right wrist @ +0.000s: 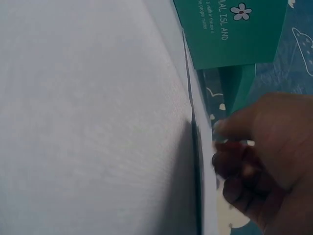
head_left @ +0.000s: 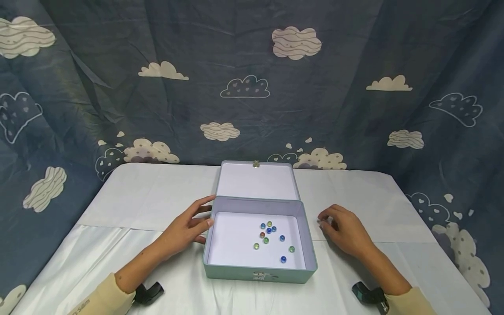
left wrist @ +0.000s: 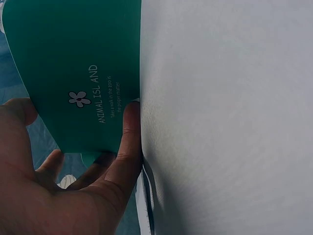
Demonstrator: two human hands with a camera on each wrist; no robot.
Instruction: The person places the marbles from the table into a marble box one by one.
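A green tin box (head_left: 257,274) with a pale inside stands on the white cloth, its hinged lid (head_left: 257,180) folded back away from me. Several glass marbles (head_left: 269,230), blue, green, yellowish and one red, lie loose on its floor, mostly toward the right half. My left hand (head_left: 189,227) rests on the box's left side, fingers spread, thumb at the rim; the left wrist view shows its fingers lying along the green side wall (left wrist: 73,63). My right hand (head_left: 346,229) is low over the cloth, right of the box and apart from it, fingers loosely curled; no object shows between them.
The white cloth (head_left: 149,197) covers the table on both sides of the box. Behind the table hangs a dark blue curtain (head_left: 244,52) with a cloud pattern. A black wrist device (head_left: 148,293) sits under the left forearm, another (head_left: 368,293) under the right.
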